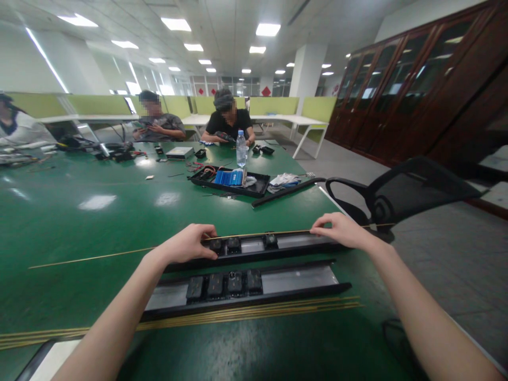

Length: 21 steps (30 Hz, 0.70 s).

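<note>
**Fingers pressed on a thin brass strip along a black rail**

Fingers of the left hand (pixel 189 244) curl down over the near-left part of a long black rail (pixel 254 248), knuckles up, fingertips closed onto its upper edge beside small black square modules (pixel 233 244) seated in the channel. Right hand (pixel 341 229) lies flatter at centre right, fingers bent and pinching a thin brass strip (pixel 254 235) that runs along the rail's far edge; the strip reaches on leftward across the table as a fine golden line. Whether the left fingers also grip the strip cannot be told.

Just below, nearer the camera, a second rail (pixel 254 288) lies parallel, a matt black channel with a grey metal floor and four black blocks. More brass strips (pixel 246 312) lie bundled along its near side.

Everything rests on a glossy green table (pixel 99 211). At upper centre sit a shallow black tray (pixel 232 182) with blue parts and a clear plastic bottle (pixel 241 148). Two people sit at the far end. A black mesh chair (pixel 405 190) stands at right.
</note>
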Available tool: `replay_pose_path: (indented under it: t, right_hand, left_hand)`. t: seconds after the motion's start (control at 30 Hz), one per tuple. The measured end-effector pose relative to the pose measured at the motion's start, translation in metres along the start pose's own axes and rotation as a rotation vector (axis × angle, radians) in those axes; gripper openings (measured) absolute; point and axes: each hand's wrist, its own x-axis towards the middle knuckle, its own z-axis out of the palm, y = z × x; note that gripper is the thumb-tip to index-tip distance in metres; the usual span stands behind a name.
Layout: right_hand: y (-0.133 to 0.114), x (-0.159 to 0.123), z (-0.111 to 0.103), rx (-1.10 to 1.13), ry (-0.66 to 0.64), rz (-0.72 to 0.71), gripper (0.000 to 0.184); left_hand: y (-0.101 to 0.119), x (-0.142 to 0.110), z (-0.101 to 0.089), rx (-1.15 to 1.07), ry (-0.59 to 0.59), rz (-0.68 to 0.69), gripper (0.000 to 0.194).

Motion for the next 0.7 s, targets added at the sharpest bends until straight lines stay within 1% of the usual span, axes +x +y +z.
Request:
replay_pose_path:
  t: [0.2,0.43,0.7]
  right_hand:
    - [0.005,-0.003,-0.006,0.02,-0.017,0.04,0.032]
    - [0.011,-0.007,-0.011,-0.017,-0.022,0.095,0.034]
    - [0.021,-0.01,-0.017,-0.004,-0.033,0.154,0.037]
  left_hand:
    - [-0.003,0.001,0.0,0.024,0.01,0.041,0.035]
    - [-0.002,0.001,0.0,0.025,0.003,0.052,0.033]
    - [-0.001,0.0,0.0,0.034,0.002,0.029,0.035]
